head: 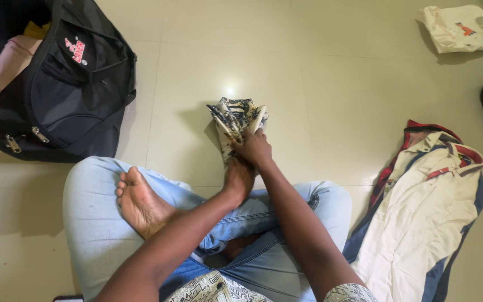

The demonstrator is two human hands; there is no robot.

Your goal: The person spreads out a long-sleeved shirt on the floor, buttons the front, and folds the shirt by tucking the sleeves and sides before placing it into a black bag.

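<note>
One patterned cloth stands bunched on the floor, both hands gripping it: right hand fingers pinch its edge, left hand fingers curl below. One black bag, one shirt and one white packet lie on pale tiles.

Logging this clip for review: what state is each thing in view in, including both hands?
Patterned cream-and-navy cloth: folded into a bundle, gripped by both hands above the floor tiles.
Left hand: closed on the cloth's lower end.
Right hand: closed on the cloth.
Black fabric duffel bag: unzipped, open, clothes inside.
White shirt with red and blue trim: lying loose, unfolded.
White plastic packet: lying flat.
</note>
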